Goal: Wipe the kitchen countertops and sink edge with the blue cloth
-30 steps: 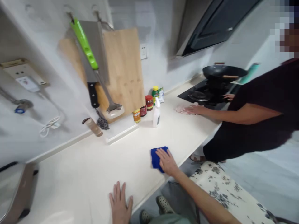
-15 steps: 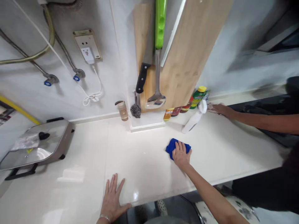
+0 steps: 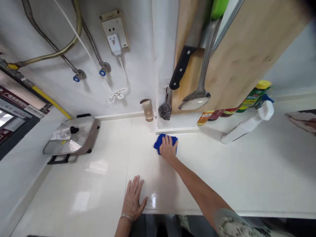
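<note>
My right hand (image 3: 168, 148) presses a blue cloth (image 3: 159, 142) onto the white countertop (image 3: 197, 177), just in front of the low white ledge (image 3: 176, 130). Its fingers lie spread over the cloth, which shows on both sides of them. My left hand (image 3: 133, 200), with a bracelet at the wrist, rests flat near the front edge, fingers apart and nothing in it. Behind the cloth, a steel wool scrubber (image 3: 164, 111) hangs on the wall, and a small bottle (image 3: 148, 110) stands to its left.
A lidded electric pan (image 3: 71, 136) sits at the left. On the wall hang a knife (image 3: 181, 67), a ladle (image 3: 197, 98) and a cutting board (image 3: 237, 62). A white spray bottle (image 3: 242, 130) and seasoning bottles stand at the right. Another person's hand (image 3: 309, 125) holds a cloth at the right edge.
The view has swung right and closer. My right hand and the blue cloth have moved left along the countertop, up to the ledge. The other person's hand has shifted toward the frame's right edge.
</note>
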Tool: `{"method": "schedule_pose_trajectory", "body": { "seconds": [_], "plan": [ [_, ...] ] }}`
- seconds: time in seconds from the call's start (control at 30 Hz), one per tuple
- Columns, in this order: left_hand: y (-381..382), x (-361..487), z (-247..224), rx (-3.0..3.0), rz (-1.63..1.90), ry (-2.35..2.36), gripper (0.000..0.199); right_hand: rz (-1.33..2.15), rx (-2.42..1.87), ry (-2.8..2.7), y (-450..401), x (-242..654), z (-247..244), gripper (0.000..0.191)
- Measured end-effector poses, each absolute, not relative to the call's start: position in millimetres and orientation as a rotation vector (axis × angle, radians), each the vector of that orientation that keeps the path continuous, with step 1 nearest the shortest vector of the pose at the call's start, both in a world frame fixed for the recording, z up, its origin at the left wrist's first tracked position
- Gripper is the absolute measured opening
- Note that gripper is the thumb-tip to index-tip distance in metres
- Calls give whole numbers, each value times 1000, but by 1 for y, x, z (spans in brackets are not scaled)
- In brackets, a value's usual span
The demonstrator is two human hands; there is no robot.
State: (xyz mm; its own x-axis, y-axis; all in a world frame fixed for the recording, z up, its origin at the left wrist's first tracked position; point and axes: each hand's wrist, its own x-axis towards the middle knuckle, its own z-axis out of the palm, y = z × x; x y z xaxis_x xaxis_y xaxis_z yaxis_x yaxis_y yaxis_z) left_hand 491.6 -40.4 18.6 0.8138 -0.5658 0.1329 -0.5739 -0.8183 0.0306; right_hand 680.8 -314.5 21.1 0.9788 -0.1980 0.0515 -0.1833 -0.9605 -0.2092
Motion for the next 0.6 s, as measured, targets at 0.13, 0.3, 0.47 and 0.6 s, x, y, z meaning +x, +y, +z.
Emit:
{"method": "schedule_pose_trajectory", "body": {
  "seconds": [0.13,0.3,0.47,0.6],
  "plan": [
    [-39,493,15,2846,117,-808,73,30,-2852,-104,-256,654,32,62],
    [-35,499,5,2766,163,-720,69,83,-2693,-444,-240,569,38,63],
    [-35,507,-1,2760,184,-737,70,29,-2602,-525,-295,482,35,60],
    [-34,510,-4,2790,221,-797,69,-18,-2664,-382,-363,438,29,59]
  ]
}}
